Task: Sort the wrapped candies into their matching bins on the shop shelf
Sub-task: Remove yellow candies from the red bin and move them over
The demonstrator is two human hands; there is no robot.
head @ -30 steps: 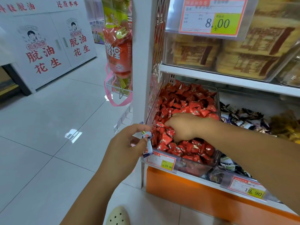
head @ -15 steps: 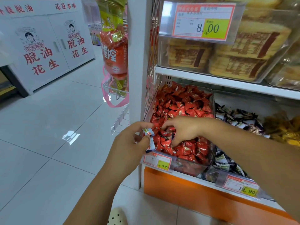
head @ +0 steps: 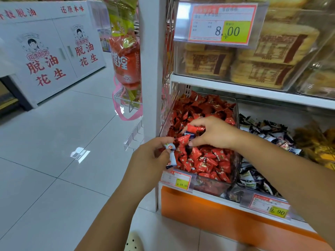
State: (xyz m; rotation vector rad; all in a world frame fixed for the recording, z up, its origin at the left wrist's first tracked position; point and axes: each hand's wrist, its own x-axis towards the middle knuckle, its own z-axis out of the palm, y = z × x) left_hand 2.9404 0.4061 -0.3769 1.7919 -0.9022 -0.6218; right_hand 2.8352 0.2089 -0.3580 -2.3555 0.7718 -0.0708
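**Candy sort, lower shelf: both hands loaded at red bin**

L hand (head: 150,157) is just outside the front-left corner of the clear bin (head: 236,113). Fingers are curled and pinching white-and-blue candies (head: 171,151). One hangs below the thumb, above the 24.90 price tag (head: 178,179).

R hand (head: 214,134) is over the bin, above the red candies (head: 208,160) that fill it. Thumb and fingertips are clamped on a dark blue candy (head: 189,135). A red piece (head: 195,128) is also caught under the curled fingers.

Hands are near each other, not touching.

Compartment to the right holds black-and-white candies (head: 262,132), with a 19.90 tag (head: 270,208) on its front. On the upper shelf, yellow-wrapped cakes (head: 262,73) sit in a clear box behind the 8.00 tag (head: 223,24).
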